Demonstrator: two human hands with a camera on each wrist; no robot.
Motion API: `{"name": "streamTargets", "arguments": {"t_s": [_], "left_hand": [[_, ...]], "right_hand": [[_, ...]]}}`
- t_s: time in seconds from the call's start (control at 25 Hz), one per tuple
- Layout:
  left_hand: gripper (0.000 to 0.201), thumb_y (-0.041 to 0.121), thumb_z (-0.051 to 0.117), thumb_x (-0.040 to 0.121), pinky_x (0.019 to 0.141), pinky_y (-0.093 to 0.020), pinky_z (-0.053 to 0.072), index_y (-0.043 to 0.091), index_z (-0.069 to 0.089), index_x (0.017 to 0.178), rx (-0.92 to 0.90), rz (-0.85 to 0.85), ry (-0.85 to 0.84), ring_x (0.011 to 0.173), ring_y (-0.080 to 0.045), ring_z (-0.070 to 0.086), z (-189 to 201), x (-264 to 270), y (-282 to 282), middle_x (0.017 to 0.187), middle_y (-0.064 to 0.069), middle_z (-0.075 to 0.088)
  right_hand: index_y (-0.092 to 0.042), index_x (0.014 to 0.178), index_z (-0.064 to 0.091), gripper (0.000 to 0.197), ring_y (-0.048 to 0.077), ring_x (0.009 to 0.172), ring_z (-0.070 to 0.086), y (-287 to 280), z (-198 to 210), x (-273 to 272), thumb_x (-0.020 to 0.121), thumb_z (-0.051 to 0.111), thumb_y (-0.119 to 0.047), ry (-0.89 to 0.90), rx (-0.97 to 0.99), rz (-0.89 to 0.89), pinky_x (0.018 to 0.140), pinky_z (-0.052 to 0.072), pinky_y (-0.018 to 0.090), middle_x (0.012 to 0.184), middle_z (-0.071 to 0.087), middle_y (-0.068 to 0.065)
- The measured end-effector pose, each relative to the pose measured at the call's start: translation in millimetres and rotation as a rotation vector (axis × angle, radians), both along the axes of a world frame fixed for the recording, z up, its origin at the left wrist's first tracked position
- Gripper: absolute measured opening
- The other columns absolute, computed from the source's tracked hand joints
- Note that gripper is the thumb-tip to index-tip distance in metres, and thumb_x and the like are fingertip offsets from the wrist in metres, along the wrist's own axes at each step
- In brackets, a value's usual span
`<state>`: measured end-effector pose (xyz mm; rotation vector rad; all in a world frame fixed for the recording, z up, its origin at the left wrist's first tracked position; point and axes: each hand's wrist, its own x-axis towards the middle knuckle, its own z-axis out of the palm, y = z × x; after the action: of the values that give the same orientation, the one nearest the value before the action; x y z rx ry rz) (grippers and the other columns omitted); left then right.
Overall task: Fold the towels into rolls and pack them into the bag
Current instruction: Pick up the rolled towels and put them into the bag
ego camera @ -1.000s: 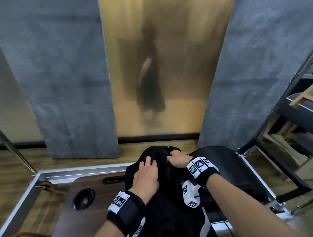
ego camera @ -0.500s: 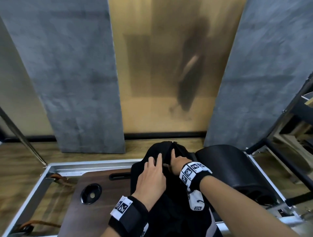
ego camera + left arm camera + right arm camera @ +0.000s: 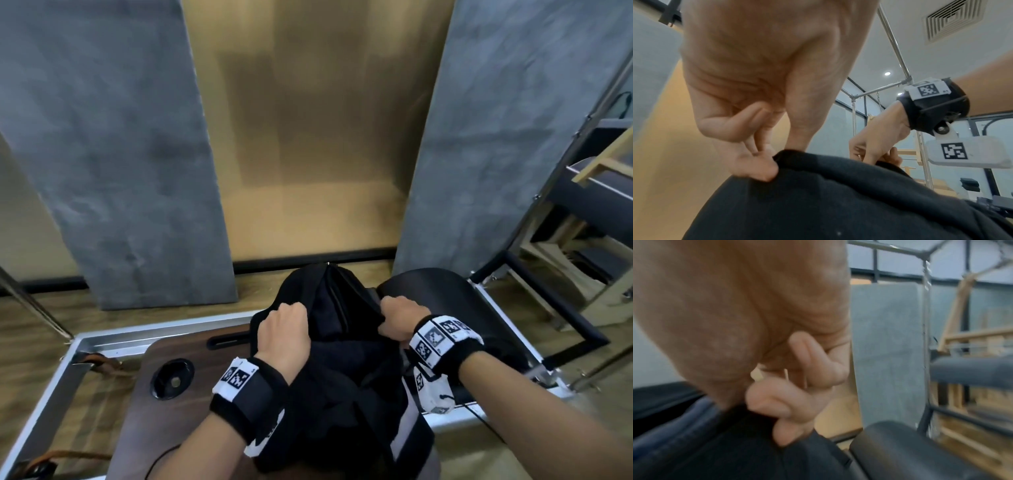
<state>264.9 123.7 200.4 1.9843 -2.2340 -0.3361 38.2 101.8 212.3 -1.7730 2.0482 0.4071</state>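
Black bag sits on dark wood board, just beside black padded roll. Left hand curls fingers round bag's left rim; right hand pinches the right rim, w/ the mouth spread between them. Towels: can't tell, inside too dark.

Head camera high above, looking forward and down on the black bag and both wrists, left wrist camera very close under the left hand, looking up toward the ceiling, right wrist camera equally close, blurred, all three sharing the bag.
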Motion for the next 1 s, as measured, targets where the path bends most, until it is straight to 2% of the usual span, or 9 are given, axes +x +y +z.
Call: {"name": "streamTargets", "arguments": {"t_s": [0.08,0.2,0.28,0.36,0.48,0.56,0.72,0.88,1.0], "left_hand": [[0.031,0.016,0.062,0.101,0.073,-0.041,0.044,0.017,0.042,0.078,0.005,-0.007,0.112,0.091,-0.033,0.059,3,3,-3,0.098,-0.008,0.059],[0.029,0.024,0.06,0.105,0.073,-0.044,0.051,0.008,0.058,0.081,-0.003,-0.003,0.354,0.089,-0.037,0.065,3,-2,-5,0.09,-0.014,0.066],[0.033,0.019,0.053,0.107,0.073,-0.047,0.052,0.007,0.057,0.077,-0.026,-0.025,0.409,0.085,-0.039,0.065,-4,-8,-2,0.082,-0.014,0.066],[0.032,0.016,0.05,0.107,0.076,-0.048,0.053,0.01,0.058,0.077,0.015,-0.081,0.443,0.085,-0.038,0.067,-17,-14,3,0.081,-0.012,0.067],[0.024,0.017,0.053,0.106,0.082,-0.045,0.06,0.014,0.071,0.091,0.221,-0.173,0.458,0.087,-0.029,0.073,-36,-17,6,0.091,-0.008,0.074],[0.022,0.02,0.057,0.106,0.076,-0.037,0.061,0.016,0.074,0.093,0.311,-0.205,0.496,0.08,-0.021,0.075,-40,-14,-3,0.088,-0.005,0.076],[0.03,0.028,0.062,0.106,0.052,-0.015,0.046,0.009,0.075,0.086,0.294,-0.198,0.6,0.056,-0.007,0.068,-30,-12,-32,0.076,-0.006,0.077],[0.029,0.02,0.062,0.105,0.051,-0.019,0.045,0.007,0.074,0.082,0.073,-0.021,0.769,0.051,-0.008,0.061,-22,-21,-73,0.068,-0.004,0.072],[0.023,0.022,0.067,0.102,0.062,-0.029,0.052,0.006,0.076,0.087,-0.075,0.129,0.853,0.065,-0.015,0.069,-21,-27,-110,0.078,-0.008,0.074]], "right_hand": [[-0.009,0.105,0.05,0.014,0.026,0.072,0.076,-1,6,-3,0.099,0.055,-0.021,-0.24,-0.116,-0.082,0.064,0.058,0.032,0.093,0.072,0.012],[-0.011,0.103,0.047,0.014,0.013,0.037,0.062,0,15,5,0.105,0.053,-0.024,-0.443,-0.254,-0.098,0.04,0.045,0.021,0.053,0.066,0.003],[-0.005,0.11,0.049,0.013,0.019,0.045,0.067,5,9,20,0.106,0.047,-0.017,-0.517,-0.175,-0.074,0.041,0.049,0.024,0.058,0.07,0.01],[0.001,0.118,0.048,0.019,0.031,0.061,0.075,15,-7,37,0.101,0.042,-0.005,-0.505,-0.009,-0.028,0.051,0.061,0.036,0.083,0.073,0.022],[-0.011,0.13,0.041,0.037,0.037,0.071,0.077,27,-29,48,0.094,0.041,-0.001,-0.446,0.138,0.057,0.068,0.066,0.05,0.108,0.065,0.022],[-0.013,0.131,0.04,0.036,0.036,0.067,0.076,23,-32,41,0.097,0.043,-0.002,-0.486,0.183,0.046,0.064,0.066,0.046,0.105,0.066,0.022],[-0.003,0.118,0.056,0.019,0.029,0.061,0.071,-8,-10,20,0.105,0.048,-0.014,-0.54,0.226,0.03,0.047,0.057,0.03,0.088,0.074,0.019],[0.002,0.103,0.068,0.02,0.02,0.045,0.066,-58,8,17,0.104,0.058,-0.016,-0.68,-0.105,-0.019,0.038,0.051,0.025,0.072,0.071,0.015],[0.004,0.096,0.07,0.017,0.019,0.042,0.062,-100,6,23,0.1,0.065,-0.011,-0.825,-0.296,-0.17,0.038,0.05,0.025,0.067,0.068,0.015]]}}
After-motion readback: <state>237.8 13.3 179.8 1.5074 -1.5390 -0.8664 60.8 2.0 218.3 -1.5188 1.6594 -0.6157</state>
